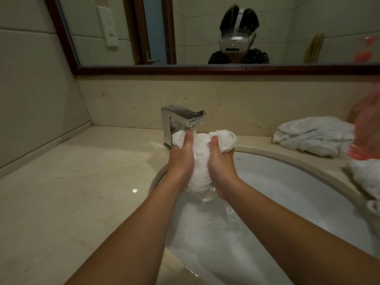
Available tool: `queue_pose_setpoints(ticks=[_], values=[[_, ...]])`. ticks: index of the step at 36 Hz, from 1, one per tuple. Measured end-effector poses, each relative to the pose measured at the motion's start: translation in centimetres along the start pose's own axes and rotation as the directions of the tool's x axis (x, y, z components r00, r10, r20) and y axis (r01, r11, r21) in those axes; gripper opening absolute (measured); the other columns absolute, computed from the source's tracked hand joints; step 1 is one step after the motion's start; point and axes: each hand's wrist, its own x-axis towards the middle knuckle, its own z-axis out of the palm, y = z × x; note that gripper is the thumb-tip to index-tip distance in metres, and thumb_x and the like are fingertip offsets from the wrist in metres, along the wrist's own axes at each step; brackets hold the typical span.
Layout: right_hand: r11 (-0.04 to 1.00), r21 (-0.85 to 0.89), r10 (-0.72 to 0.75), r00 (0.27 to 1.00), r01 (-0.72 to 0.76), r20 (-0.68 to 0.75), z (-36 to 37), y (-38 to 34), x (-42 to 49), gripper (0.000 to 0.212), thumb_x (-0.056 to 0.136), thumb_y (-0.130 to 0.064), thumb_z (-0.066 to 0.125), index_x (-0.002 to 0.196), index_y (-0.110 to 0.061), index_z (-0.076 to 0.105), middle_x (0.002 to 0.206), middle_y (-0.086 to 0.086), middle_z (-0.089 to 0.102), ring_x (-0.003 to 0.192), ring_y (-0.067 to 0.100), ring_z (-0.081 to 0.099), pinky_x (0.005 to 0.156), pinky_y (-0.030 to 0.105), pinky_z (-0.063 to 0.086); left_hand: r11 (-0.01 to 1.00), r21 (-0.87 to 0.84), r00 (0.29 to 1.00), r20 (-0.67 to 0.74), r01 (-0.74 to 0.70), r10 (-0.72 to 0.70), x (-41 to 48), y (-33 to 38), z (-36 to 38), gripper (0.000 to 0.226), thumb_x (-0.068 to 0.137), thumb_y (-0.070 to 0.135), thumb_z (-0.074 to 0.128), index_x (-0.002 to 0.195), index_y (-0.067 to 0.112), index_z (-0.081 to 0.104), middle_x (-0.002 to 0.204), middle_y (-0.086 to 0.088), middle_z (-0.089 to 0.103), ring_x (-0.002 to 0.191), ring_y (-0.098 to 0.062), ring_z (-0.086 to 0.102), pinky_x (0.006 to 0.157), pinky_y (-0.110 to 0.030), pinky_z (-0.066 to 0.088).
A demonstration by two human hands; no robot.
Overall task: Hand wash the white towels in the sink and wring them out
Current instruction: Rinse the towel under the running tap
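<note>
Bare forearms reach over the soapy sink. The left hand and right hand are clamped on a bunched white towel, dripping below the tap. This looks like wringing; next comes a firmer twist, then setting it by the other towels on the worktop.

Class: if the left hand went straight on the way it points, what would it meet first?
Likely the faucet: the left hand, gripping the towel, points toward it, thumb tip just beneath its outlet; depth is unclear.

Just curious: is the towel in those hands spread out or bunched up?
Bunched up: left hand and right hand squeeze the towel into a wad over the sink, dripping.
</note>
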Motion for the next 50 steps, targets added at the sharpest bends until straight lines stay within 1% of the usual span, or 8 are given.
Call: queue_pose_setpoints(ticks=[3, 9, 14, 21, 26, 40, 47, 50], values=[[1.000, 0.006, 0.009, 1.000, -0.009, 0.007, -0.04, -0.06, -0.02, 0.071, 0.103, -0.067, 0.049, 0.160, -0.032, 0.024, 0.133, -0.001, 0.061, 0.119, 0.027, 0.064, 0.107, 0.052, 0.055, 0.999, 0.014, 1.000, 0.000, -0.030, 0.030, -0.04, 0.02, 0.06, 0.059, 0.106, 0.062, 0.043, 0.147, 0.024, 0.059, 0.138, -0.005, 0.067, 0.121, -0.024, 0.064, 0.094, -0.033, 0.047], [1.000, -0.009, 0.006, 1.000, -0.007, -0.010, 0.11, 0.23, 0.10, 0.072, 0.101, -0.068, 0.051, 0.158, -0.032, 0.025, 0.138, 0.003, 0.062, 0.123, 0.029, 0.064, 0.107, 0.055, 0.055, 0.999, 0.027, 1.000, -0.003, 0.019, -0.019, 0.05, -0.06, -0.06, 0.065, 0.101, 0.068, 0.050, 0.142, 0.019, 0.064, 0.132, -0.007, 0.070, 0.119, -0.027, 0.067, 0.104, -0.043, 0.053], [1.000, -0.014, 0.002, 1.000, -0.002, -0.014, 0.02, 0.22, 0.06, 0.071, 0.103, -0.067, 0.049, 0.159, -0.031, 0.024, 0.140, 0.004, 0.061, 0.125, 0.030, 0.063, 0.109, 0.055, 0.054, 0.999, 0.041, 0.999, -0.008, 0.035, -0.035, 0.08, 0.01, 0.06, 0.069, 0.102, 0.070, 0.043, 0.145, 0.020, 0.061, 0.138, -0.009, 0.068, 0.124, -0.030, 0.065, 0.110, -0.047, 0.052], [1.000, -0.001, 0.003, 1.000, -0.003, -0.009, -0.16, 0.08, 0.07, 0.068, 0.106, -0.062, 0.047, 0.160, -0.029, 0.023, 0.132, -0.001, 0.056, 0.117, 0.025, 0.060, 0.105, 0.046, 0.053, 0.998, 0.049, 0.999, 0.000, 0.042, -0.042, 0.16, 0.02, 0.01, 0.070, 0.102, 0.070, 0.041, 0.147, 0.019, 0.059, 0.140, -0.010, 0.066, 0.126, -0.031, 0.064, 0.109, -0.046, 0.051], [1.000, -0.008, 0.015, 1.000, -0.015, -0.010, -0.01, 0.09, -0.05, 0.069, 0.105, -0.064, 0.047, 0.160, -0.032, 0.021, 0.140, 0.003, 0.058, 0.126, 0.030, 0.061, 0.110, 0.054, 0.052, 0.998, 0.049, 0.999, 0.011, 0.043, -0.043, -0.01, 0.13, 0.00, 0.072, 0.102, 0.073, 0.039, 0.144, 0.021, 0.062, 0.136, -0.010, 0.069, 0.122, -0.031, 0.066, 0.108, -0.049, 0.053], [0.999, -0.014, 0.032, 0.999, -0.032, -0.017, 0.05, 0.06, -0.08, 0.071, 0.106, -0.063, 0.047, 0.162, -0.032, 0.017, 0.137, 0.003, 0.056, 0.129, 0.033, 0.061, 0.110, 0.056, 0.053, 0.998, 0.038, 0.998, 0.018, 0.059, -0.060, -0.08, 0.10, -0.01, 0.073, 0.101, 0.074, 0.040, 0.146, 0.020, 0.061, 0.137, -0.011, 0.068, 0.123, -0.032, 0.066, 0.109, -0.049, 0.053], [0.999, -0.004, 0.036, 0.999, -0.036, -0.017, 0.14, 0.16, -0.10, 0.071, 0.105, -0.064, 0.048, 0.161, -0.033, 0.018, 0.137, 0.004, 0.058, 0.126, 0.033, 0.063, 0.108, 0.057, 0.054, 0.997, 0.047, 0.998, 0.021, 0.062, -0.063, 0.10, 0.11, -0.03, 0.074, 0.102, 0.072, 0.040, 0.148, 0.016, 0.058, 0.139, -0.011, 0.067, 0.124, -0.032, 0.065, 0.105, -0.043, 0.053], [0.999, -0.011, 0.034, 0.999, -0.034, -0.015, 0.13, 0.17, -0.13, 0.072, 0.105, -0.064, 0.048, 0.161, -0.032, 0.017, 0.141, 0.006, 0.058, 0.127, 0.033, 0.062, 0.109, 0.057, 0.054, 0.997, 0.049, 0.998, 0.015, 0.060, -0.061, 0.15, 0.12, -0.02, 0.070, 0.103, 0.069, 0.042, 0.147, 0.017, 0.060, 0.137, -0.011, 0.067, 0.123, -0.030, 0.065, 0.097, -0.038, 0.051]])
